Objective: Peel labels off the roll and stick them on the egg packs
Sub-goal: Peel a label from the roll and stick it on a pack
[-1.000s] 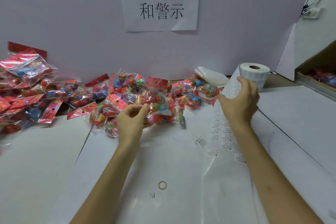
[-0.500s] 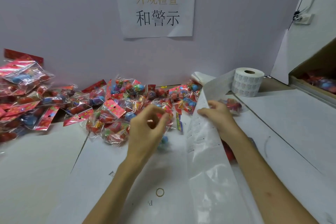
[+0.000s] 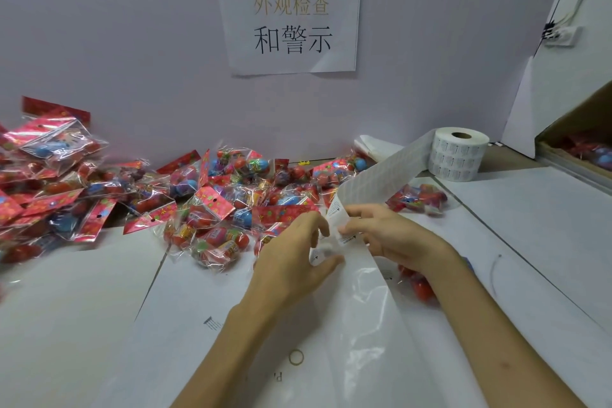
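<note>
A white label roll (image 3: 458, 154) stands upright at the back right, and its strip (image 3: 381, 180) runs down to the table's middle. My right hand (image 3: 387, 235) holds the strip where it bends, fingers curled round it. My left hand (image 3: 294, 258) pinches a small white label (image 3: 317, 256) at the strip's left edge. A heap of red egg packs (image 3: 212, 209) lies behind my hands. One pack (image 3: 419, 199) lies apart on the right, and another (image 3: 417, 283) shows partly under my right wrist.
The bare shiny backing (image 3: 367, 318) trails toward me over white sheets on the table (image 3: 82, 325). A paper sign (image 3: 291, 16) hangs on the back wall. A cardboard box (image 3: 576, 142) with more packs stands at the far right.
My right hand left the roll and pulled the strip down to the table's middle. My left hand let go of an egg pack and came over to the strip, where it now pinches a label.
</note>
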`<state>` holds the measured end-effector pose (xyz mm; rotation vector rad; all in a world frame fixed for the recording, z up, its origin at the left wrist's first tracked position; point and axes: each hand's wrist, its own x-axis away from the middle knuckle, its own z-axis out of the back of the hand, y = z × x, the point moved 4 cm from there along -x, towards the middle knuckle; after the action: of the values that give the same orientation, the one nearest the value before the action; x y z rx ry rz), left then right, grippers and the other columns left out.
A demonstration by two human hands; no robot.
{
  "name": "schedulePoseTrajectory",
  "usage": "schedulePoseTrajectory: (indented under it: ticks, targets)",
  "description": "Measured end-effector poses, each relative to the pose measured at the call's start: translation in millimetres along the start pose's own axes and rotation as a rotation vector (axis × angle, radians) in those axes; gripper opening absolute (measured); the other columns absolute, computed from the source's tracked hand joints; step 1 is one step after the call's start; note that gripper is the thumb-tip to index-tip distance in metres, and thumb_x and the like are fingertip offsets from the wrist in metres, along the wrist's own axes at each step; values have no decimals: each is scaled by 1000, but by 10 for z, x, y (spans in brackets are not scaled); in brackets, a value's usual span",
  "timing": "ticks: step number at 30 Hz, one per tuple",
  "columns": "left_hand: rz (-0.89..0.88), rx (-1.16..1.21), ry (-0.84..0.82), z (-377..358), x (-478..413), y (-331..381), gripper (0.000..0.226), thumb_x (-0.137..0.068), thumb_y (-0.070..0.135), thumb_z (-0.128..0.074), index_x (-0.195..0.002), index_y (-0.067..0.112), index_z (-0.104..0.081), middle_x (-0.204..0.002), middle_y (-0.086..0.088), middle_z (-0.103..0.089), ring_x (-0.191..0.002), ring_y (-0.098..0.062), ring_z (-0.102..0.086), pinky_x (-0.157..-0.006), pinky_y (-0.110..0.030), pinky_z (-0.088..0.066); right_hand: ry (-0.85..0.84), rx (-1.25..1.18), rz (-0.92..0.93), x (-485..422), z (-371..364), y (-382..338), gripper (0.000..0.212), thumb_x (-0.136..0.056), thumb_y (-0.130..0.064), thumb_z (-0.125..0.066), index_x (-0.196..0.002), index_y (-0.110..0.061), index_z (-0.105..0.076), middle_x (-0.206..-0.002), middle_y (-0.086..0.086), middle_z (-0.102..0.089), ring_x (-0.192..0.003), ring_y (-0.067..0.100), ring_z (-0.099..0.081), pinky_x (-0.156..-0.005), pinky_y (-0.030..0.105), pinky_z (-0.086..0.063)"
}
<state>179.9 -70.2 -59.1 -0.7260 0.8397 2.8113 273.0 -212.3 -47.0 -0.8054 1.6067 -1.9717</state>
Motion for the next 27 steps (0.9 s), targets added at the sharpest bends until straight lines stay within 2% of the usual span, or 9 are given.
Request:
schedulePoseTrajectory:
  ticks: [4,8,11,16,17,20,22,24,27]
  targets:
    - [32,20,113,63,11,-23,42,-81,42,-81,-84,32,-41,-68,19,-44,-66,0,-45,-53,-16,-28,55,-147,53,-11,53,-32,29,-95,4,-52,-119,0,-67,-108,18,-69,-95,32,-64,-78,42,-55]
    - [82,63,180,112,18,-46,34,-79,53,-77,-86,31,-52,-69,15,-53,-66,-5,-52,-53,-18,-43,56,-229,59,-13,67,-54,30,-95,6,-49,-118,0,-67,-107,16,-70,-92,30,-64,-74,36,-57]
    - [111,83,173,95,17,-56,35,-79,58,-73,-91,29,-56,-72,15,-58,-65,-5,-56,-58,-31,-54,49,-261,58,-10,57,-59,30,-96,5,-47,-117,-2,-68,-105,15,-71,-89,26,-67,-73,35,-57]
    - [140,105,215,119,12,-77,31,-82,54,-76,-90,30,-57,-69,13,-59,-64,-7,-58,-58,-33,-54,25,-343,85,-27,49,-58,32,-101,-4,-47,-128,3,-62,-129,32,-61,-108,36,-61,-100,52,-49]
    - [143,106,222,128,12,-82,30,-82,53,-76,-90,30,-58,-68,12,-59,-64,-8,-58,-59,-33,-54,-14,-348,97,-18,24,-64,30,-102,-8,-50,-127,1,-64,-129,32,-62,-109,35,-63,-99,51,-51]
    - [140,98,220,140,13,-89,30,-82,51,-77,-90,29,-58,-68,11,-60,-63,-8,-58,-58,-32,-53,-100,-281,110,5,-86,-50,20,-97,-13,-64,-114,-9,-73,-111,19,-72,-100,30,-70,-81,37,-59]
    - [131,78,231,156,21,-88,32,-81,55,-75,-90,30,-57,-68,12,-59,-61,-6,-57,-54,-23,-47,-65,-259,89,-21,-137,-8,21,-92,-9,-69,-113,-7,-73,-104,16,-73,-92,28,-73,-74,33,-59]
    - [129,57,258,189,20,-81,39,-78,66,-68,-90,32,-54,-67,13,-57,-59,-5,-54,-50,-14,-38,-14,-271,75,-44,-168,10,22,-91,-3,-68,-113,-1,-70,-101,17,-73,-88,27,-73,-72,34,-60]
    - [135,51,289,232,12,-85,43,-77,72,-66,-89,33,-53,-67,12,-57,-59,-8,-54,-49,-13,-37,29,-306,75,-42,-165,-2,20,-93,2,-62,-112,0,-67,-99,18,-72,-88,27,-72,-74,35,-60]
